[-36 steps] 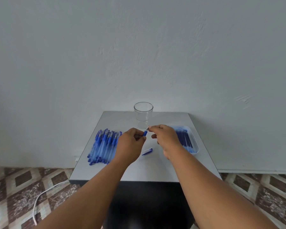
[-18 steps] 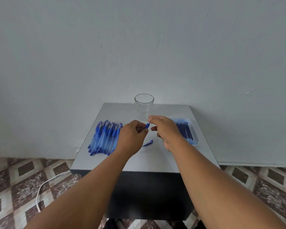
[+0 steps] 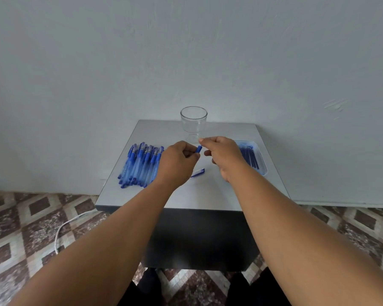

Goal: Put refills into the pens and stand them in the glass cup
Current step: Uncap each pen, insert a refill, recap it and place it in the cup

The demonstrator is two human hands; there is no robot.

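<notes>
My left hand (image 3: 177, 164) grips a blue pen (image 3: 199, 149); only its blue end shows past my fingers, the barrel is hidden in my fist. My right hand (image 3: 223, 157) pinches a small part at that end, thumb and forefinger together just above it; what it pinches is too small to tell. A blue pen cap (image 3: 198, 172) lies on the table between my hands. An empty glass cup (image 3: 194, 122) stands at the table's far edge. A row of several blue pens (image 3: 139, 166) lies at the left. A tray (image 3: 263, 171) with dark blue refills (image 3: 249, 157) sits at the right.
The small grey table (image 3: 186, 195) stands against a pale wall, with a dark front below its near edge. A white cable (image 3: 64, 226) runs over the patterned tile floor at the left.
The view has tilted down, so the table sits higher in frame. Both hands stay together at the pen's end, with my right fingers shifted slightly up and away from it.
</notes>
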